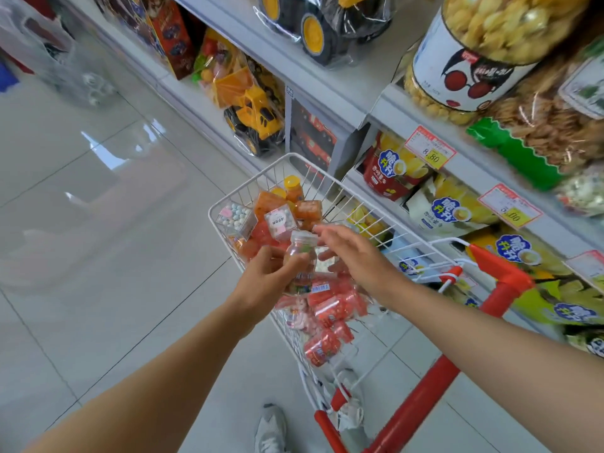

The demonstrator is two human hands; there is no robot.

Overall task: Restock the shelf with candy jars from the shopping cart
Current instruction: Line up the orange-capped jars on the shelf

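While I watch through the head camera, the left hand (266, 276) grips a small clear candy jar (302, 253) at the centre of the frame, fingers and thumb curled round its body, its see-through lid pointing up and away from me. That jar sits above the shopping cart (249, 182), a white wire basket running from the centre toward the lower right, where its red handle (503, 279) crosses. The right hand (354, 253) hovers just beside the jar's lid with fingers spread and relaxed, holding nothing. Inside the basket I see a heap of red-labelled jars (330, 308) lying on their sides in the near half. In the far half are orange tubs (307, 209), an orange bottle with a yellow cap (292, 188), and clear cube boxes (237, 217) of pastel sweets against the left wall. I cannot read the labels. The shelf (385, 103) fills the right side and the top of the frame, and the cart's right rim stands close beside its lower tiers. Those tiers carry yellow and red chip bags (392, 168) behind orange price tags (429, 152). A big tub of pale round snacks (474, 53) stands at the upper right, and bagged yellow toy trucks (255, 116) sit further along at top centre. Glossy tiled floor (98, 191) opens wide across the left half, giving room on that side. A grey shoe (271, 426) shows at the bottom edge, just left of the cart.
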